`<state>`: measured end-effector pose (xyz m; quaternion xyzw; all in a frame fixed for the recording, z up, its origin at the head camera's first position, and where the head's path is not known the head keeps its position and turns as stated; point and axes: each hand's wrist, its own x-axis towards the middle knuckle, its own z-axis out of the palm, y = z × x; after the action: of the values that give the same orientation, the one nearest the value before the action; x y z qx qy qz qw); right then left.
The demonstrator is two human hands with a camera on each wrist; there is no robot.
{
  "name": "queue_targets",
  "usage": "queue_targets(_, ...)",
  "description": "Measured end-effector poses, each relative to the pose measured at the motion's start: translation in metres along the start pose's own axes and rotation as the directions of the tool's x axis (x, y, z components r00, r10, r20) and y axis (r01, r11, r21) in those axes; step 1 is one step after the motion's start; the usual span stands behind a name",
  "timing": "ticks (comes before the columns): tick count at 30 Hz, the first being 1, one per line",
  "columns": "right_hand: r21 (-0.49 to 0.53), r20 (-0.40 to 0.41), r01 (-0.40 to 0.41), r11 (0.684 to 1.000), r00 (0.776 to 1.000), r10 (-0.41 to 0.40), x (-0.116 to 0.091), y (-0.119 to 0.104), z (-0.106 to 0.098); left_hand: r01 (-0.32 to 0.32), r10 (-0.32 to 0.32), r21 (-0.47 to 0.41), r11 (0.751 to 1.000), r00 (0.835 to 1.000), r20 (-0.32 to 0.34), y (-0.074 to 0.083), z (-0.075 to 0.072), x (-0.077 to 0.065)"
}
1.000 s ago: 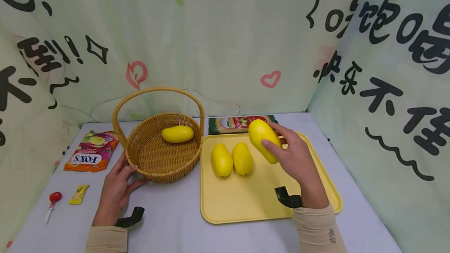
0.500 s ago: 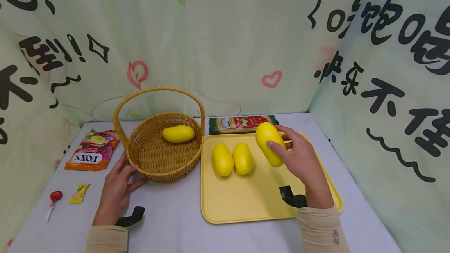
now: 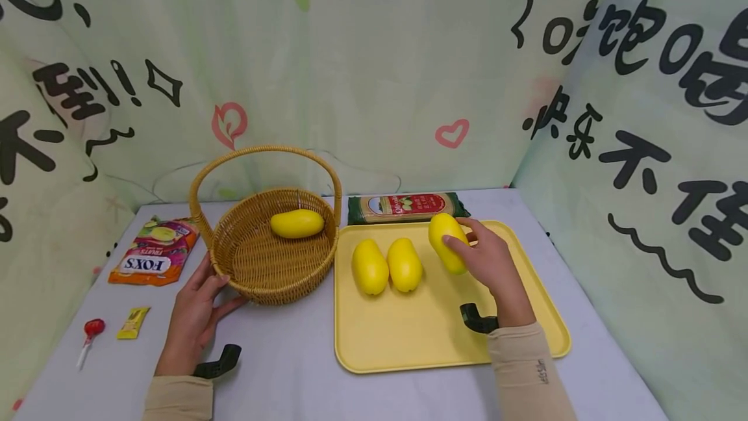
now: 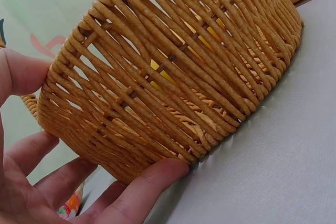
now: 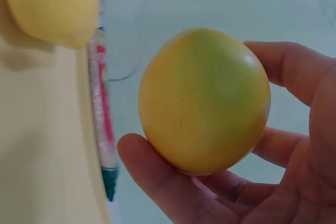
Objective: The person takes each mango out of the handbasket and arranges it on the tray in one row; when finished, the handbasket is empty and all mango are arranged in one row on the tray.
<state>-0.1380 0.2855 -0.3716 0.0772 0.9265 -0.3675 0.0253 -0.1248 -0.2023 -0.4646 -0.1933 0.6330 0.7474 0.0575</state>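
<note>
A yellow mango (image 3: 447, 239) is held in my right hand (image 3: 487, 258) above the tray's back part; the right wrist view shows its greenish end (image 5: 205, 103) between thumb and fingers. Two more mangoes lie side by side on the yellow tray (image 3: 409, 336), the left mango (image 3: 369, 267) close against the right mango (image 3: 404, 265). To the left stands a wicker basket (image 3: 263, 288) with an arched handle and one mango (image 3: 297, 223) inside. My left hand (image 3: 195, 310) holds the basket's near left side, with digits at rim and base in the left wrist view (image 4: 142, 192).
Behind the tray lies a long green and red packet (image 3: 406, 206). On the left are a FOX'S candy bag (image 3: 154, 252), a small yellow wrapped candy (image 3: 133, 323) and a red lollipop (image 3: 92, 330). Printed curtains enclose the table (image 3: 280, 356) at the back and sides.
My right hand has moved the mango slightly right, then back and lower over the tray. The left hand and basket have stayed put.
</note>
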Motion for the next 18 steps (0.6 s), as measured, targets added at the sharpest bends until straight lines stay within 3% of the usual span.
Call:
queue_targets(7, -0.005, 0.035, -0.025, 1.000, 0.999, 0.025, 0.016, 0.016, 0.016, -0.005, 0.005, 0.004, 1.000, 1.000, 0.000, -0.001, 0.000, 0.000)
queue_targets(18, -0.039, 0.068, -0.092, 0.995, 0.993, 0.095, 0.021, 0.019, 0.029, -0.002, 0.002, 0.002, 1.000, 1.000, -0.001, -0.001, -0.001, 0.001)
